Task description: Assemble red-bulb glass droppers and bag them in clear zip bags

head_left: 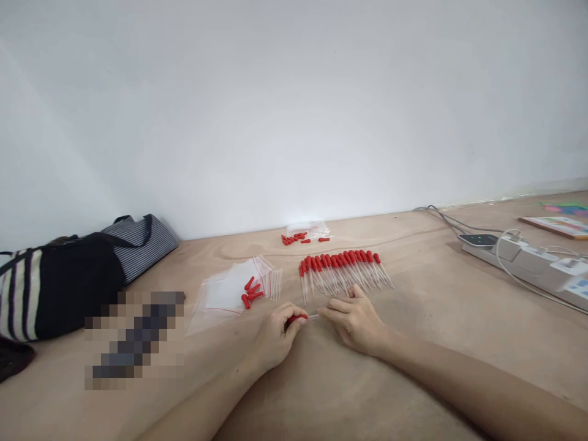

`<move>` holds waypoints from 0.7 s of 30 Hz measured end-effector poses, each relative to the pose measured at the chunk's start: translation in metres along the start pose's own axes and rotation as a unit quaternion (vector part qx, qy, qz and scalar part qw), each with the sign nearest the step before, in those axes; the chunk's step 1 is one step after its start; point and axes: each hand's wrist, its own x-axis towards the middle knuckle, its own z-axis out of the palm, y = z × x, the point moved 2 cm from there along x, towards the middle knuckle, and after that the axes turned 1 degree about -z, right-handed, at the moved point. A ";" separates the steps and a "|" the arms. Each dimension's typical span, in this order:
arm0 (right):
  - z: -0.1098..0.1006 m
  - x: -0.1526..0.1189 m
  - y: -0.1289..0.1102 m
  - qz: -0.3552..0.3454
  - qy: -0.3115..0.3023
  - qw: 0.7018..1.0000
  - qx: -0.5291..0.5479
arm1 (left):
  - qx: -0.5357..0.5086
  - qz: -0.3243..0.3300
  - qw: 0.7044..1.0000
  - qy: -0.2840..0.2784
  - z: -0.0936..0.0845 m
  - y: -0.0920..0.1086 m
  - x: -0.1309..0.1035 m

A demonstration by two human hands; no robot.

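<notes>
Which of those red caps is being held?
The red cap in the left hand, next to a clear tube; no other visible cap is held.

Red bulb (297, 318) sideways, partly hidden; clear tube (313, 317) at its right end.

There are two hands (356, 321), four red bulbs (255, 295) on bags (225, 291), perhaps sixteen lined-up droppers (340, 261).

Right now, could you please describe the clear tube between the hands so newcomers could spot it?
On the wooden table, find the row of droppers. Nearer the camera, the clear tube bridges the left hand and right hand, the only tube held.
</notes>
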 end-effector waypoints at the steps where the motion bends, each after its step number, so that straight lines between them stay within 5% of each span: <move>1: -0.001 0.000 0.000 0.014 -0.002 1.000 0.009 | -0.004 -0.001 1.000 0.004 0.000 0.000 0.000; 11: -0.003 0.004 -0.001 0.110 -0.080 0.985 0.105 | -0.011 0.015 1.000 0.005 0.000 0.001 0.002; 21: -0.002 0.002 -0.004 0.060 -0.041 0.997 0.011 | 0.023 0.012 1.000 0.005 0.002 -0.001 0.000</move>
